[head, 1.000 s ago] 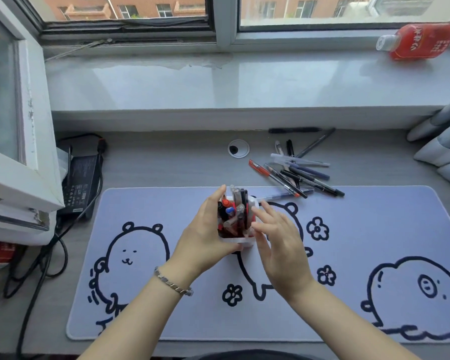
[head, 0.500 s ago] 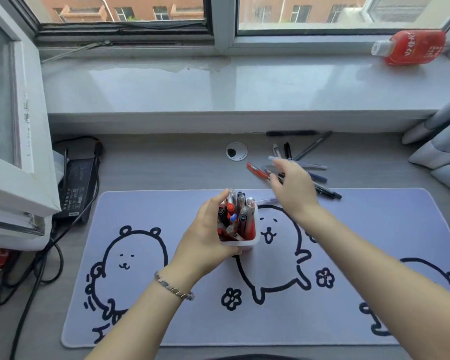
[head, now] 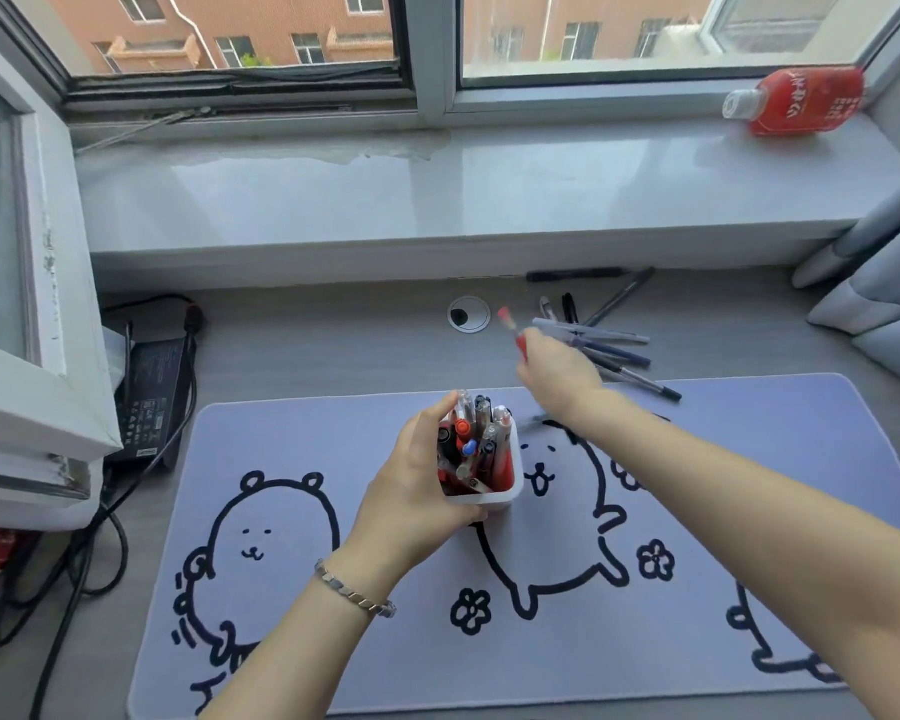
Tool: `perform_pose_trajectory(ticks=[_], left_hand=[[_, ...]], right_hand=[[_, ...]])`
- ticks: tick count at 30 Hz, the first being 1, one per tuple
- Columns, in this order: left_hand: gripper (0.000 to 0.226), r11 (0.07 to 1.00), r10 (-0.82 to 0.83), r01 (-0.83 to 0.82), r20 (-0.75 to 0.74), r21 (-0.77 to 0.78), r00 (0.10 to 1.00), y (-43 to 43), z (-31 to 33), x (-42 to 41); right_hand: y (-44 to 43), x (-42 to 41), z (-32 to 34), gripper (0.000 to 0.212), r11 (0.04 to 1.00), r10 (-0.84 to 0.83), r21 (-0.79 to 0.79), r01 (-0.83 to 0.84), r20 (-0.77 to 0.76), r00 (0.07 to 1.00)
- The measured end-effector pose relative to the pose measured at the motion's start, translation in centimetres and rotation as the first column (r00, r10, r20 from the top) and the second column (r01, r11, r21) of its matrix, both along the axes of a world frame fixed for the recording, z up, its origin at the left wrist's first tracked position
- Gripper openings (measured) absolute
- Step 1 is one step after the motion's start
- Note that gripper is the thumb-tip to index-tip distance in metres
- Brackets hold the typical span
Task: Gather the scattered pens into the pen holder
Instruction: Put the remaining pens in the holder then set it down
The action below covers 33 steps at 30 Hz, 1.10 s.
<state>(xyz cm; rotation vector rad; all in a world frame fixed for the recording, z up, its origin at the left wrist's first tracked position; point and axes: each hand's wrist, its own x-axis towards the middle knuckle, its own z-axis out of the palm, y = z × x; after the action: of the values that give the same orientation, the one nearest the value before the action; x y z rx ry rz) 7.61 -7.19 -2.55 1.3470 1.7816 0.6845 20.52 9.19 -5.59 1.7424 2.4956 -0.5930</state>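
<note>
A white pen holder (head: 489,498), packed with several pens, stands on the lilac desk mat (head: 749,485). My left hand (head: 417,491) grips its left side. My right hand (head: 557,376) is raised beyond the holder and is closed on a red pen (head: 510,330), whose end sticks up and left, blurred. Just past that hand, several loose pens (head: 614,350) lie in a heap on the grey desk. Two more dark pens (head: 575,275) lie by the wall under the sill.
A cable grommet (head: 468,315) sits in the desk left of the pens. A black power adapter (head: 154,392) with cables lies at the left, under an open window frame (head: 37,387). A red bottle (head: 801,101) lies on the sill. Curtain folds (head: 879,298) hang at the right.
My right hand left the holder, reached to the pen heap, and now lifts a red pen off the desk. My left hand has kept hold of the holder.
</note>
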Motion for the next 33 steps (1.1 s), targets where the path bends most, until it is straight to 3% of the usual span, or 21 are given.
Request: perform_pose_trajectory(ticks=[2, 4, 5, 7, 11, 15, 18, 21, 26, 29, 31, 33], left_hand=[[0.1, 1.0, -0.002, 0.002, -0.005, -0.01, 1.0, 0.0, 0.0, 0.0], [0.101, 1.0, -0.002, 0.002, -0.009, -0.019, 1.0, -0.1, 0.0, -0.1], [0.101, 1.0, -0.005, 0.004, -0.013, -0.02, 1.0, -0.1, 0.1, -0.1], [0.102, 1.0, -0.007, 0.007, -0.019, -0.021, 1.0, -0.1, 0.1, -0.1], [0.102, 1.0, 0.02, -0.02, -0.001, -0.015, 1.0, -0.1, 0.2, 0.1], [0.101, 1.0, 0.031, -0.031, 0.027, 0.0, 0.999, -0.1, 0.3, 0.2], [0.102, 1.0, 0.025, -0.025, 0.006, 0.001, 1.0, -0.1, 0.4, 0.2], [0.102, 0.999, 0.035, -0.035, 0.017, -0.006, 0.999, -0.1, 0.3, 0.1], [0.103, 1.0, 0.026, -0.026, -0.013, -0.004, 1.0, -0.1, 0.2, 0.1], [0.104, 1.0, 0.029, -0.029, -0.007, 0.0, 1.0, -0.1, 0.1, 0.1], [0.104, 1.0, 0.026, -0.026, -0.011, -0.002, 1.0, -0.1, 0.1, 0.1], [0.105, 1.0, 0.028, -0.028, -0.011, -0.004, 1.0, -0.1, 0.2, 0.1]], right_hand=[[-1.1, 1.4, 2.5, 0.02, 0.998, -0.065, -0.002, 0.068, -0.327, 0.943], [-3.2, 2.9, 5.4, 0.011, 0.992, -0.089, 0.015, 0.122, -0.595, 0.799], [-4.6, 3.4, 6.7, 0.008, 0.987, -0.103, 0.023, 0.162, -0.681, 0.725], [-7.3, 3.9, 7.7, 0.02, 0.979, -0.108, 0.026, 0.2, -0.768, 0.631], [-10.6, 2.4, 5.8, 0.023, 0.989, -0.131, -0.068, 0.131, -0.805, 0.578], [-12.7, 0.9, 3.0, 0.013, 0.993, -0.085, -0.009, 0.122, -0.769, 0.634], [-12.4, 1.0, 2.2, 0.033, 0.954, 0.004, 0.18, 0.24, -0.807, 0.591], [-12.0, 0.5, 1.2, 0.049, 0.9, 0.21, 0.391, 0.19, -0.773, 0.598], [-12.7, 0.3, -0.3, 0.077, 0.861, 0.29, 0.458, 0.222, -0.8, 0.526], [-12.6, 1.2, -0.3, 0.058, 0.838, 0.332, 0.502, 0.215, -0.781, 0.528], [-12.6, 1.6, -0.3, 0.034, 0.815, 0.336, 0.55, 0.181, -0.704, 0.626], [-12.5, 2.0, -0.5, 0.032, 0.81, 0.314, 0.562, 0.169, -0.658, 0.684]])
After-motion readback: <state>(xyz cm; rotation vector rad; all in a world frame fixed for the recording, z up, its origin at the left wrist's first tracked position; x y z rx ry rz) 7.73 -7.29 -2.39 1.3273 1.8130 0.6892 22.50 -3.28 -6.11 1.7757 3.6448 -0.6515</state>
